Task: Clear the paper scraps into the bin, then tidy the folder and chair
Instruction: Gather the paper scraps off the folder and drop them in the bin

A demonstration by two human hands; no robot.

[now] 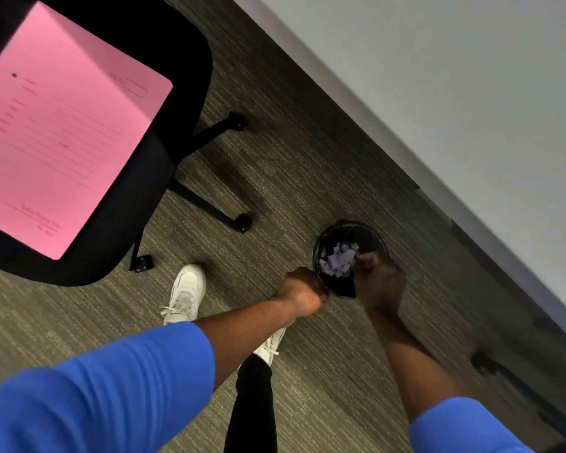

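- A pink folder (66,125) is seen lying flat on the black chair (164,178), far left.
- The left hand (303,294) is curled tight on the bin (370,232) rim.
- Paper scraps (339,261) are piled inside the bin.
- The right hand (378,282) is held over the scraps; its grip cannot be made out.

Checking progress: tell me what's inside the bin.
Pale paper scraps lie piled inside the black bin. The right hand covers its near side; anything beneath the scraps is hidden.

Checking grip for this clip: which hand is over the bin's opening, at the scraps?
The right hand; its fingers reach over the bin at the paper scraps. The left hand stays outside the rim.
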